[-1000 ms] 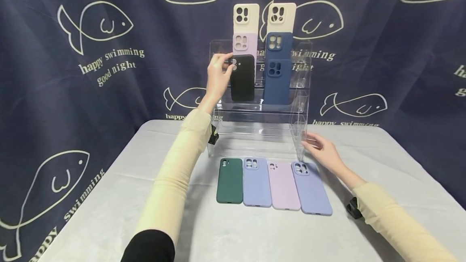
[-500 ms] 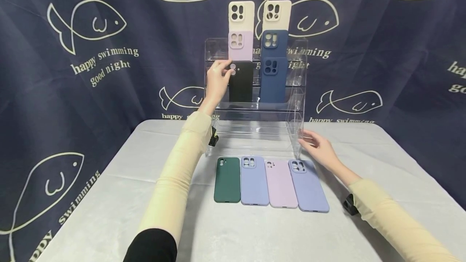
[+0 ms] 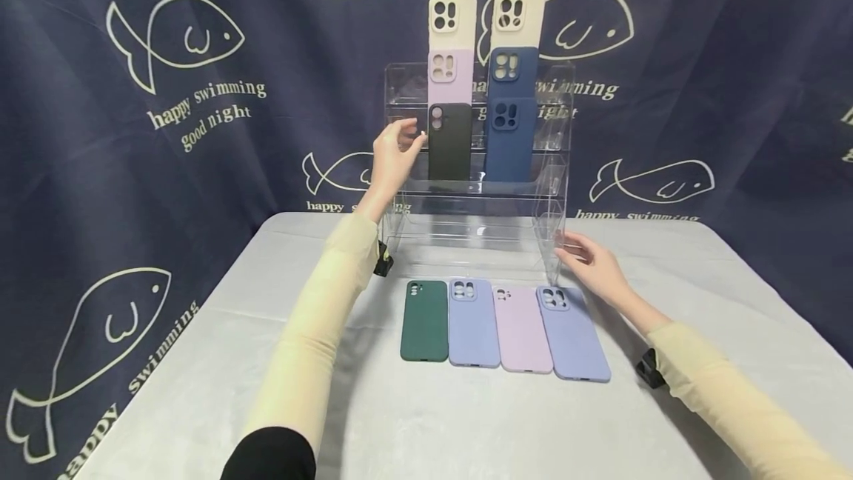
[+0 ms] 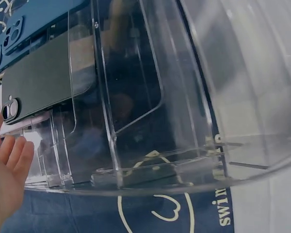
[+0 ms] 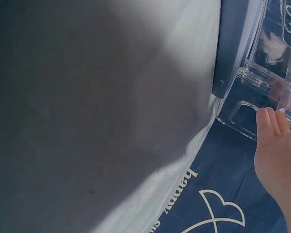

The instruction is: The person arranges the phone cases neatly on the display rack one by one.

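Note:
In the head view, my left hand (image 3: 395,154) hovers just left of a black phone case (image 3: 451,150), its fingers loosely bent and holding nothing. The case stands upright in a tier of the clear acrylic display stand (image 3: 466,232), in front of a lilac case (image 3: 460,87) and a white case (image 3: 461,24). The left wrist view has the black case (image 4: 43,80) apart from my fingertips (image 4: 23,153). My right hand (image 3: 595,265) is at the stand's lower right side, its fingers (image 5: 264,126) fairly straight and seeming to touch the clear edge.
Two navy cases (image 3: 509,147) and another white case (image 3: 526,17) stand in the right column. On the white tabletop (image 3: 433,421) before the stand lie a green case (image 3: 425,328), a blue case (image 3: 474,332), a pink case (image 3: 523,335) and a second blue case (image 3: 578,343).
My left hand has let go of the black case's upper left corner and drawn back to the left. The case has sunk into its tier. My right hand has stayed by the stand.

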### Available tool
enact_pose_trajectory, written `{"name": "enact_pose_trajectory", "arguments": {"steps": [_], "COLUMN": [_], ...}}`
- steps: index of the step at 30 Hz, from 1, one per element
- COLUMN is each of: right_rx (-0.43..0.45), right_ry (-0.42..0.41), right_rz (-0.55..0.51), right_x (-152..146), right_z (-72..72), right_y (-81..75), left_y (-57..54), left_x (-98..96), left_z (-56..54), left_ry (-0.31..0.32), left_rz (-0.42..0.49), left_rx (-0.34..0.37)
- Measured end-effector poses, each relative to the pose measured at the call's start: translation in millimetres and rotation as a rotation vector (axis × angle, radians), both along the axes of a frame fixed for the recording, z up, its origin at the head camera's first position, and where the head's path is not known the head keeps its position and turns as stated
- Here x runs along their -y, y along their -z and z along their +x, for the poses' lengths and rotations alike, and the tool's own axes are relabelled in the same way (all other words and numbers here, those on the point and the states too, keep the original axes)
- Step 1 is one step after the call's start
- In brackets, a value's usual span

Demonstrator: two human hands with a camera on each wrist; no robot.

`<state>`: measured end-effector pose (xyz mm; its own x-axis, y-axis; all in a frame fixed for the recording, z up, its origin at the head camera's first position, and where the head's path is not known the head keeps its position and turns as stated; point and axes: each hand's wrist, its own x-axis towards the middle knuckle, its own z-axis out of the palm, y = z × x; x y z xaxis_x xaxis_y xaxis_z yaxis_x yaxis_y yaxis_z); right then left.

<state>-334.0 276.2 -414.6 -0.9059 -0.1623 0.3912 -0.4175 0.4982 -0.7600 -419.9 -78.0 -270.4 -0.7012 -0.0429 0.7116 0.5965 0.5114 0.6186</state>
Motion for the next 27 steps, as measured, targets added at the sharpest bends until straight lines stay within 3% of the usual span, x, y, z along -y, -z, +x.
{"name": "enact_pose_trajectory", "arguments": {"steps": [13, 20, 27], "right_rx": [-0.023, -0.025, -0.02], "right_ry": [-0.029, -0.027, -0.01], "right_rz": [-0.003, 0.008, 0.03], "right_x": [-1.9, -0.9, -2.1], "right_z": [-1.7, -0.3, -1.0], "right_y": [-0.2, -1.7, -0.8], "left_y": [28.7, 45.5, 64.8], "left_x": [19.6, 28.1, 34.7], "left_z": [32.5, 44.2, 57.0], "left_ry": [0.063, 0.099, 0.178], "left_rz": [-0.072, -0.066, -0.062], "left_rx": [0.091, 0.084, 0.082]}}
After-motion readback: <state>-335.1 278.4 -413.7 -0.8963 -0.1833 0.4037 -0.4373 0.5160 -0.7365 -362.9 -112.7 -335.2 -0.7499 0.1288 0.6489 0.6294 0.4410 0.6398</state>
